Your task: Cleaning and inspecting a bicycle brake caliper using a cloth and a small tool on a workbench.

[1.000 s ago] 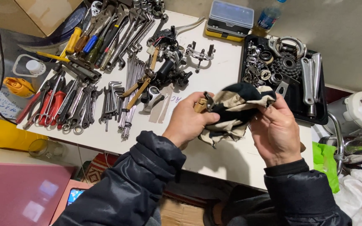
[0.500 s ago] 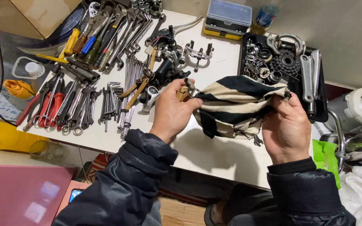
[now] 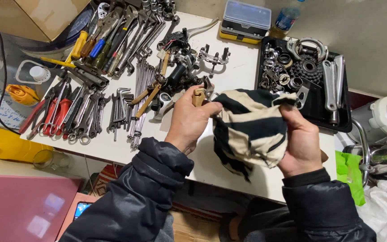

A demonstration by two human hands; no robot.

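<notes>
My left hand (image 3: 190, 120) grips a small tan-handled tool (image 3: 198, 96) over the white table (image 3: 238, 76), its thumb pressed against a black-and-cream striped rag (image 3: 247, 130). My right hand (image 3: 302, 144) clutches the rag's right side, bunched in the fingers, and the cloth hangs between both hands. The tool's working end is hidden behind the rag and my fingers.
Rows of wrenches (image 3: 126, 107), pliers (image 3: 52, 116) and screwdrivers (image 3: 86, 45) cover the table's left half. Bike parts (image 3: 180, 67) lie in the middle. A black tray (image 3: 343, 121) of metal parts sits at right, a yellow-based case (image 3: 245, 20) behind. A yellow container (image 3: 1, 143) stands left.
The rag was bunched tight around the tool between both hands, then was spread out. My left hand has moved up-left with the tool's handle now showing.
</notes>
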